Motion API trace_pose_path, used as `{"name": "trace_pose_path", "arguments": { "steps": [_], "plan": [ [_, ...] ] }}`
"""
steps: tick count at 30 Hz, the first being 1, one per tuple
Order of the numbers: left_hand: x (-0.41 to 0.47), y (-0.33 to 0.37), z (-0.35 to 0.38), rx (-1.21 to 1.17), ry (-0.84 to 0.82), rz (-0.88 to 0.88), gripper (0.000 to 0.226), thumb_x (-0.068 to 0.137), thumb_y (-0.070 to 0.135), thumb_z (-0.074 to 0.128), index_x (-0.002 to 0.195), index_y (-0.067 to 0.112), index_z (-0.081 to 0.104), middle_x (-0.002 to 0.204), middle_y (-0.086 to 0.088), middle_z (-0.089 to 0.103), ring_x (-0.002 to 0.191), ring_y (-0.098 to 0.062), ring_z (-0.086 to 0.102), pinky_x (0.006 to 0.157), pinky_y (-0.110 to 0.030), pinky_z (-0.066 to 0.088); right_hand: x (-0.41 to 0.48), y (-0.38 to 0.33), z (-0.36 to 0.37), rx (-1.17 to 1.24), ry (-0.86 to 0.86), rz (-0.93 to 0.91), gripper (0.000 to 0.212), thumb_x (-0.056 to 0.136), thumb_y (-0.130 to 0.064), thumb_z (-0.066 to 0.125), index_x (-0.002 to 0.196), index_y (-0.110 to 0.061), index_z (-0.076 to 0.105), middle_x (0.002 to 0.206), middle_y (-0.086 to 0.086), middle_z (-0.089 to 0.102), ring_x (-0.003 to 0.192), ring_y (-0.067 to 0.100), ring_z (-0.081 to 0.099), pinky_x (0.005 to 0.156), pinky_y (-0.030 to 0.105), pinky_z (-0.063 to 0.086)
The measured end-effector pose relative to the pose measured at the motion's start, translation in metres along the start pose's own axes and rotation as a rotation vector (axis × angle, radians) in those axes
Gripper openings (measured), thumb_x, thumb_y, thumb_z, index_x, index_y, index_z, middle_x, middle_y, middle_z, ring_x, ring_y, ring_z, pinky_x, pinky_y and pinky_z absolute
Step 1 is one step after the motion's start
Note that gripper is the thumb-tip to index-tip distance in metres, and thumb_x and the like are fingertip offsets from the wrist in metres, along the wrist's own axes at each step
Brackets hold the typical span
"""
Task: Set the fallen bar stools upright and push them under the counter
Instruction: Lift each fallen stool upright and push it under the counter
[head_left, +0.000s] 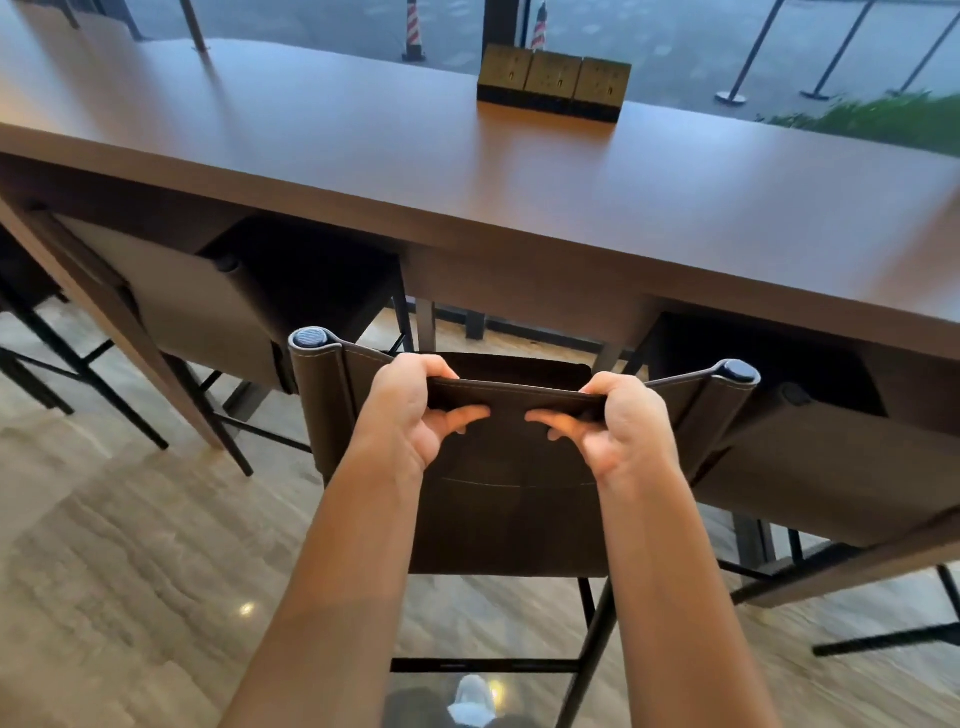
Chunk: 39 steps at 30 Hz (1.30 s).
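Bar stool (514, 499) upright at the counter (467, 171) — held by its backrest.

I see my left hand (410, 415) and right hand (618, 423) gripping the backrest's top edge, fingers curled over the far side and thumbs pressed on the near face. The stool stands on the floor (130, 545) with its seat at the counter's front edge, between a left stool (208, 306) and a right stool (831, 467) tucked under. A socket block (553, 85) sits on top.

Upright bar stool (514, 499) facing counter (415, 171), left hand (410, 415), right hand (618, 421) gripping backrest top
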<state>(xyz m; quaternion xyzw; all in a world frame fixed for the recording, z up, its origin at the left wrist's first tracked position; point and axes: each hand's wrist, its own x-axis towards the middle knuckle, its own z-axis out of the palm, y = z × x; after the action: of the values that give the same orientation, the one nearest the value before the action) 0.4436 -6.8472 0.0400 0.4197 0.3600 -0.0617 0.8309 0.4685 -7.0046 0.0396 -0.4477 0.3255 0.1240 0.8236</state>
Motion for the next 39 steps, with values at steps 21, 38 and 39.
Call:
{"name": "trace_pose_path", "arguments": {
  "steps": [21, 38, 39],
  "plan": [
    [0.148, 0.077, 0.076, 0.108, -0.156, 0.0, 0.012, 0.085, -0.008, 0.045, 0.084, 0.001, 0.052, 0.091, -0.017, 0.05, 0.09, -0.036, 0.06, 0.065, -0.042, 0.059, 0.121, -0.043, 0.077, 0.152, 0.152, -0.187, 0.028, 0.082, 0.016, 0.044, 0.104, -0.001, 0.047, 0.098, 0.019, 0.043, 0.094, 0.048, 0.052, 0.076, 0.061, 0.055],
    [0.165, 0.084, 0.05, 0.112, -0.191, -0.011, 0.009, 0.089, -0.003, 0.044, 0.091, 0.002, 0.051, 0.104, -0.021, 0.052, 0.107, -0.045, 0.055, 0.07, -0.047, 0.059, 0.131, -0.017, 0.086, 0.086, 0.04, -0.131, 0.023, 0.088, 0.008, 0.048, 0.107, -0.005, 0.047, 0.116, 0.019, 0.047, 0.1, 0.035, 0.057, 0.073, 0.051, 0.059],
    [0.164, 0.082, 0.046, 0.111, -0.203, -0.019, 0.009, 0.09, -0.003, 0.044, 0.094, 0.001, 0.051, 0.107, -0.023, 0.053, 0.106, -0.045, 0.056, 0.071, -0.047, 0.059, 0.129, -0.015, 0.084, 0.082, 0.041, -0.123, 0.026, 0.089, 0.007, 0.049, 0.111, -0.005, 0.046, 0.114, 0.018, 0.047, 0.099, 0.034, 0.057, 0.073, 0.05, 0.059]
  ]
}}
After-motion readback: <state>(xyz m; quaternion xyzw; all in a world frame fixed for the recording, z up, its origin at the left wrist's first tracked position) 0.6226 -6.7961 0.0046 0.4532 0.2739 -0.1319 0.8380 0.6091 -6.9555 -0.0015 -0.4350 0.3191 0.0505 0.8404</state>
